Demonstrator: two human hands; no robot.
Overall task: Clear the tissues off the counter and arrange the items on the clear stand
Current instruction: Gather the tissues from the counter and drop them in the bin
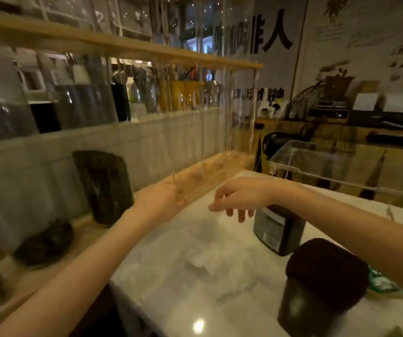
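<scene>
Your left hand [161, 198] blurs against the tall clear acrylic stand [220, 132], grip unreadable; your right hand [239, 197] hangs loosely spread, empty. Steady the stand before loading the dark labelled box [277, 231].

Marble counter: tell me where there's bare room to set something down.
The widest bare patch of the marble counter lies in the middle, bordered by the left forearm, the dark labelled box and the brown-lidded jar. The near edge under the light glare is bare too. It is crowded at the right, around the jar, box and green packet. Both hands hover near the wooden base.
</scene>
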